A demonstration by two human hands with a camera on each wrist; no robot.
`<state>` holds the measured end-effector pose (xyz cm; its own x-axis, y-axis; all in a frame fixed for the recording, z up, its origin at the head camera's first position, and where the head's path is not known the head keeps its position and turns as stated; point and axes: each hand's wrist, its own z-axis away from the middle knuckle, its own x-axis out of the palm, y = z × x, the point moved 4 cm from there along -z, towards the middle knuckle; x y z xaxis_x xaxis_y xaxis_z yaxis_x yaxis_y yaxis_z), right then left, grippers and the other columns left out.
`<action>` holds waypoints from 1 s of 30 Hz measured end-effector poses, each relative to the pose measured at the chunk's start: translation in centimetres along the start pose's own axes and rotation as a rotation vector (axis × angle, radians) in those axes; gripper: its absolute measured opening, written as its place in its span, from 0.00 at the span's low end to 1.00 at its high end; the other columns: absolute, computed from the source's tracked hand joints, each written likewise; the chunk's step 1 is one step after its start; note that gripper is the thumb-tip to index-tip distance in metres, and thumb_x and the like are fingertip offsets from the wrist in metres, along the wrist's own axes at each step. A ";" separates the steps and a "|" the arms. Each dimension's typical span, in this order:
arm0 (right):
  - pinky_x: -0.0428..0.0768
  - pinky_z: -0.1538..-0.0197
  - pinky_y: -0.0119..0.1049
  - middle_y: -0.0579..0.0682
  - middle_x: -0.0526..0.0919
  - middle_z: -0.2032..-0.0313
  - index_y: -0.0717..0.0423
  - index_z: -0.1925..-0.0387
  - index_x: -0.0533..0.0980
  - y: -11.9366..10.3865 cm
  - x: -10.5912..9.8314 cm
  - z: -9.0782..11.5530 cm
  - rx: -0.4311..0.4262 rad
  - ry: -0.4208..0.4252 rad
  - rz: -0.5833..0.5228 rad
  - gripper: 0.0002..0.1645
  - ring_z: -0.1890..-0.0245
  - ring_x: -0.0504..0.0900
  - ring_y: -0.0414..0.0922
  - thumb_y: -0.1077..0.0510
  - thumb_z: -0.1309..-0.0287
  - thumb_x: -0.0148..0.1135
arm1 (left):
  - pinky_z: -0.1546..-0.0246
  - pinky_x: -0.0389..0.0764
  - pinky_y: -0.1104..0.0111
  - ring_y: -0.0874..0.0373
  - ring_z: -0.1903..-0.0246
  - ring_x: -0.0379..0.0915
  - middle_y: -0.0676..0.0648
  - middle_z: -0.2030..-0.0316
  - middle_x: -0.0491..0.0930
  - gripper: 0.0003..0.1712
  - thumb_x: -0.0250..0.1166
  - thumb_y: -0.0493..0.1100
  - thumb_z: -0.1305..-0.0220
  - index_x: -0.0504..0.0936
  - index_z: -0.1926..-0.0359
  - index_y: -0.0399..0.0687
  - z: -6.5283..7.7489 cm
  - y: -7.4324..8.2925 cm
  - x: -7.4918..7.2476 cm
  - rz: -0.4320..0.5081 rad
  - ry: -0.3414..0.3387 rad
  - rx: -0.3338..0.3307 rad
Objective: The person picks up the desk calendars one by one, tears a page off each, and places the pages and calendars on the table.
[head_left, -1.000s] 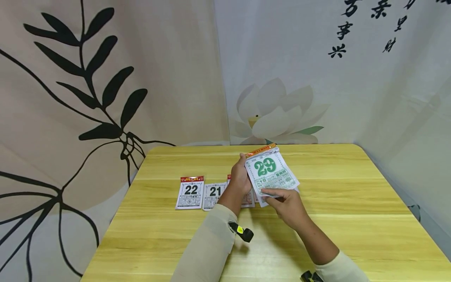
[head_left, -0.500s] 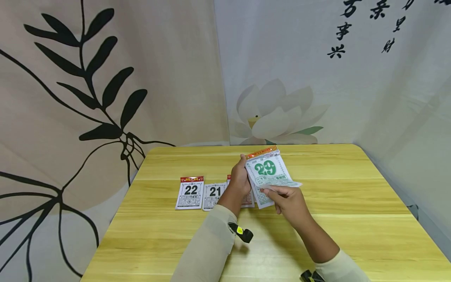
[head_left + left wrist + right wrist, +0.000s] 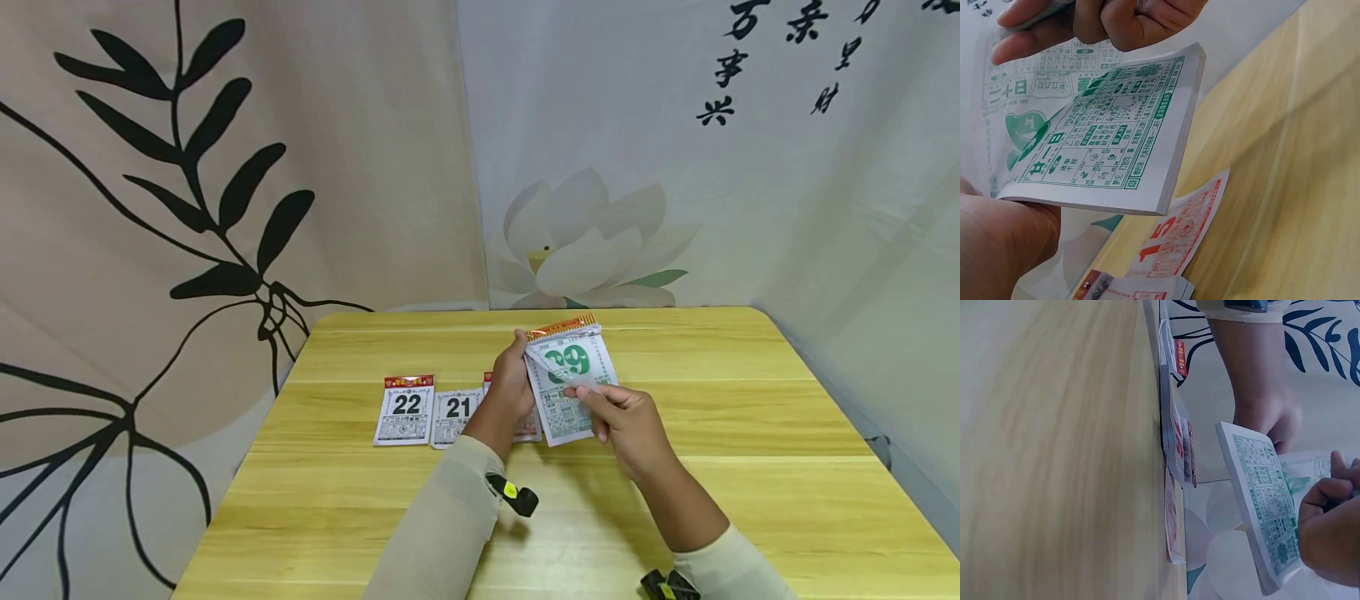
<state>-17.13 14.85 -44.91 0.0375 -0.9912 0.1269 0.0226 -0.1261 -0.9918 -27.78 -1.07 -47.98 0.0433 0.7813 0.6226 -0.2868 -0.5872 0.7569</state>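
Note:
My left hand grips a thick tear-off calendar by its left side, holding it tilted above the table. The calendar has an orange-gold header strip and green print. My right hand pinches the lower part of its top sheet, which curls up and across the green 29. In the left wrist view this lifted sheet looks thin and see-through, with another green-printed page bared beneath it. The right wrist view shows the pad's thick edge beside my right hand; the pinching fingertips are partly hidden there.
On the wooden table, left of the held calendar, lie a pad showing 22 and one showing 21. A red-printed sheet with 15 lies partly behind my left hand. A printed curtain hangs behind.
The top sheet, flat with its full 29 showing a second ago, has been lifted from the bottom and folded up over the number. My right hand has shifted slightly upward and right with it.

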 end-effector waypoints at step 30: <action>0.70 0.76 0.23 0.40 0.95 0.59 0.52 0.60 0.93 -0.7 -1.6 -0.1 -0.047 0.022 -0.233 0.13 0.84 0.70 0.33 0.57 0.21 0.65 | 0.29 0.78 0.54 0.47 0.31 0.79 0.39 0.32 0.79 0.41 0.44 0.67 0.14 0.67 0.21 0.41 0.1 -0.4 -1.0 -0.081 -0.013 -0.038</action>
<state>-17.35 16.55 -44.42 0.0148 -0.9358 0.3523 -0.0181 -0.3525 -0.9356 -27.62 -1.59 -48.88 0.0802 0.8230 0.5623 -0.3179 -0.5136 0.7970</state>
